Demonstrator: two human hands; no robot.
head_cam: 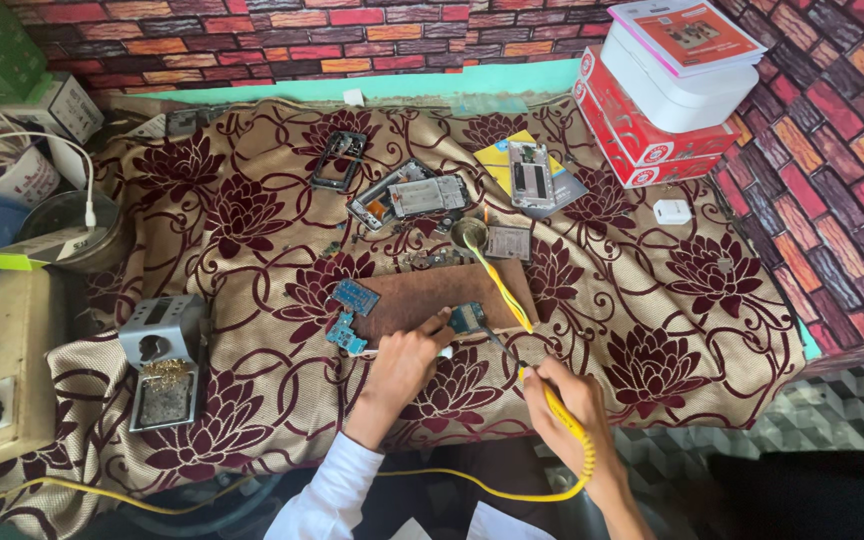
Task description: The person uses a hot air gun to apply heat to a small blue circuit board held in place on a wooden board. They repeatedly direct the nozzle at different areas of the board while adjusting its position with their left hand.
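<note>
A small blue circuit board (468,317) lies on a brown wooden board (432,295) in the middle of a floral cloth. My left hand (404,360) rests at the wooden board's near edge, its fingers pressing the circuit board's left side, with a thin white stick under the palm. My right hand (570,402) grips a yellow-handled soldering iron (537,385) whose dark tip reaches the circuit board. Its yellow cord runs down and off to the left.
Two more blue circuit boards (350,312) lie left of the wooden board. Opened phone bodies (407,196) and a small round tin (469,232) sit farther back. A grey soldering stand (160,362) is at left, stacked red and white boxes (652,100) at back right.
</note>
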